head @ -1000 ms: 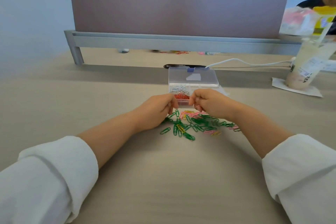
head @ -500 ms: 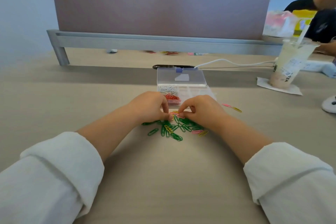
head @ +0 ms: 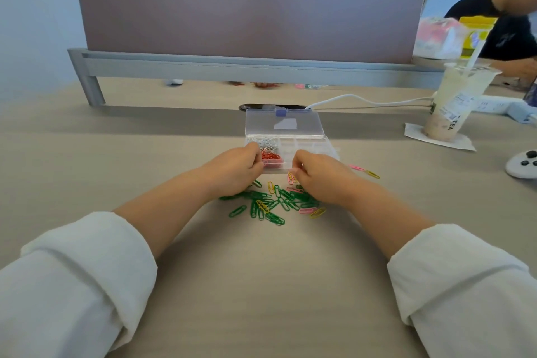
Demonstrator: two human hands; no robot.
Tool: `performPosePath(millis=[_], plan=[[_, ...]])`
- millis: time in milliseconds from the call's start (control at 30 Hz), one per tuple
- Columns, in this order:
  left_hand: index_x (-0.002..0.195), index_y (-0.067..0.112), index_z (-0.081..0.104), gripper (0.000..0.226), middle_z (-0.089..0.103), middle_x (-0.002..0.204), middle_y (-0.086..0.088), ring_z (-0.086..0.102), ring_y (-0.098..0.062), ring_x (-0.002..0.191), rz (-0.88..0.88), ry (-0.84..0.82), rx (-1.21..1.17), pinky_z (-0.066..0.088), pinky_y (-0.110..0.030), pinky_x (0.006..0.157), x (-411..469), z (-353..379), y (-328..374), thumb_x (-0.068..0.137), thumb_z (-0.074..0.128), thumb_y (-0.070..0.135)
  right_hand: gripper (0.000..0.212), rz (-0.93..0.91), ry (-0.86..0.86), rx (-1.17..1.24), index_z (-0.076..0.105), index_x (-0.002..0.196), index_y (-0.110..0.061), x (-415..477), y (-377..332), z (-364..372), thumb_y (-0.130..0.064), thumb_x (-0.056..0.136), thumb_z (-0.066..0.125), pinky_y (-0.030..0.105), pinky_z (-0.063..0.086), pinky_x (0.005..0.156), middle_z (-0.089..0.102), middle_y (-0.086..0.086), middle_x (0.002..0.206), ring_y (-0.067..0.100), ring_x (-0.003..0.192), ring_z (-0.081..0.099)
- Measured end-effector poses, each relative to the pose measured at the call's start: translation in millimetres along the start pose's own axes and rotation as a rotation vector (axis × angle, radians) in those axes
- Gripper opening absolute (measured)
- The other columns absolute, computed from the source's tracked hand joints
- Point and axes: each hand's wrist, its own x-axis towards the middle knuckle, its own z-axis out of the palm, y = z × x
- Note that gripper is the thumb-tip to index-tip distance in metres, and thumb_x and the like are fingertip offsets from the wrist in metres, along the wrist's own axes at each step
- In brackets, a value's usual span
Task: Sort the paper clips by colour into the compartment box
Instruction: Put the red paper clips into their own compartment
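A clear compartment box (head: 308, 145) stands with its lid (head: 284, 123) open. One compartment holds silver clips (head: 263, 141), the one in front holds red clips (head: 271, 156). Loose green, yellow and pink paper clips (head: 273, 203) lie in a pile just in front of the box. My left hand (head: 235, 171) is at the box's front left corner beside the red clips, fingers curled and pinched together. My right hand (head: 319, 177) pinches at the box's front edge. Whatever each pinch holds is hidden by the fingers.
A pink clip (head: 356, 167) and a yellow clip (head: 372, 174) lie apart to the right. A tea cup with straw (head: 453, 102) stands on a napkin at the right, a white controller (head: 521, 164) beyond it. A cable (head: 363, 99) and a desk divider (head: 247, 9) are behind the box.
Both hands have risen from the clip pile, where their fingertips were pinching, up to the front edge of the box. The pile and box have stayed put.
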Motion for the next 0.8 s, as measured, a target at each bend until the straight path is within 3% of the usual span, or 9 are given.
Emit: performPosePath(millis=[200, 300, 367, 467, 567, 700, 800], plan=[[0.092, 0.015, 0.038, 0.009, 0.062, 0.079, 0.003, 0.054, -0.014, 0.075, 0.095, -0.011, -0.129, 0.04, -0.021, 0.063, -0.1, 6.4, 0.6, 0.099, 0.032, 0.016, 0.013, 0.004, -0.003, 0.165, 0.04, 0.1, -0.016, -1.4, 6.0, -8.3, -0.023, 0.101, 0.029, 0.027, 0.033, 0.057, 0.047, -0.002, 0.075, 0.019, 0.071, 0.045], [0.11, 0.023, 0.039, 0.018, 0.062, 0.078, 0.006, 0.053, -0.005, 0.077, 0.148, 0.049, -0.149, 0.04, -0.015, 0.068, 2.6, 7.1, 3.8, 0.098, 0.03, 0.012, 0.017, 0.031, 0.036, 0.271, 0.047, 0.106, -0.02, 0.0, 13.3, -12.9, -0.016, 0.1, 0.031, 0.025, 0.033, 0.056, 0.044, -0.005, 0.068, 0.013, 0.061, 0.042], [0.114, 0.027, 0.045, 0.029, 0.061, 0.076, 0.007, 0.052, -0.004, 0.078, 0.16, 0.061, -0.153, 0.042, -0.018, 0.073, 5.2, 7.6, 6.3, 0.097, 0.029, 0.009, 0.025, 0.051, 0.029, 0.28, 0.052, 0.095, -0.022, 1.0, 16.7, -13.5, -0.009, 0.097, 0.031, 0.023, 0.034, 0.057, 0.044, -0.008, 0.068, 0.012, 0.063, 0.042], [0.093, 0.025, 0.053, 0.027, 0.061, 0.087, 0.002, 0.054, -0.014, 0.085, 0.11, 0.067, -0.176, 0.046, -0.032, 0.08, 13.4, 11.3, 8.3, 0.096, 0.03, 0.011, 0.033, 0.086, 0.008, 0.305, 0.05, 0.075, -0.023, 1.1, 16.6, -12.6, -0.002, 0.091, 0.03, 0.021, 0.032, 0.057, 0.046, -0.007, 0.072, 0.011, 0.068, 0.042], [0.079, 0.021, 0.051, 0.025, 0.061, 0.089, -0.002, 0.054, -0.022, 0.086, 0.084, 0.077, -0.161, 0.043, -0.035, 0.076, 23.1, 14.1, 14.2, 0.095, 0.033, 0.018, 0.027, 0.099, 0.048, 0.302, 0.05, 0.073, -0.019, 1.1, 14.9, -12.1, -0.01, 0.093, 0.034, 0.021, 0.034, 0.06, 0.047, -0.007, 0.072, 0.012, 0.071, 0.043], [0.068, 0.012, 0.05, 0.042, 0.053, 0.066, 0.0, 0.047, -0.018, 0.065, 0.179, 0.067, -0.004, 0.035, -0.029, 0.06, 29.9, 13.0, 22.6, 0.098, 0.034, 0.036, 0.01, 0.039, 0.069, 0.122, 0.061, 0.09, -0.024, 2.6, 21.1, -10.1, -0.033, 0.089, 0.057, 0.024, 0.034, 0.061, 0.043, -0.011, 0.067, 0.005, 0.064, 0.042], [0.082, 0.02, 0.064, 0.028, 0.053, 0.065, 0.006, 0.044, -0.009, 0.062, 0.268, 0.058, 0.09, 0.035, -0.025, 0.058, 27.0, 9.8, 16.9, 0.094, 0.045, 0.037, 0.013, 0.009, 0.03, 0.078, 0.07, 0.095, -0.026, 2.4, 23.0, -10.9, -0.032, 0.084, 0.066, 0.017, 0.029, 0.053, 0.037, -0.012, 0.062, 0.003, 0.056, 0.037]])
